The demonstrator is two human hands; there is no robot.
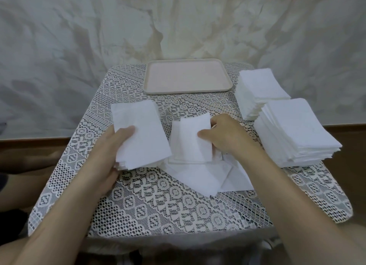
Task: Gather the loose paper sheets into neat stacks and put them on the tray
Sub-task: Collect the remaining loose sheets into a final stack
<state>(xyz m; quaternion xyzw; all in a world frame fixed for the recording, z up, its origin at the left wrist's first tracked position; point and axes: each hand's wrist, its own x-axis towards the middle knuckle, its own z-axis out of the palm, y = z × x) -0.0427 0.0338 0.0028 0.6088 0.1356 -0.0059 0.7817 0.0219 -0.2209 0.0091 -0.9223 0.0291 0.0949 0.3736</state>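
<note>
The surface is draped in a white lace cloth that hangs over its edges. At upper centre of the frame a pale pink tray sits flat on the cloth. At the right stand two tall piles of white paper, the far stack just beside the near stack. In the middle, loose sheets lie overlapping and askew.
</note>
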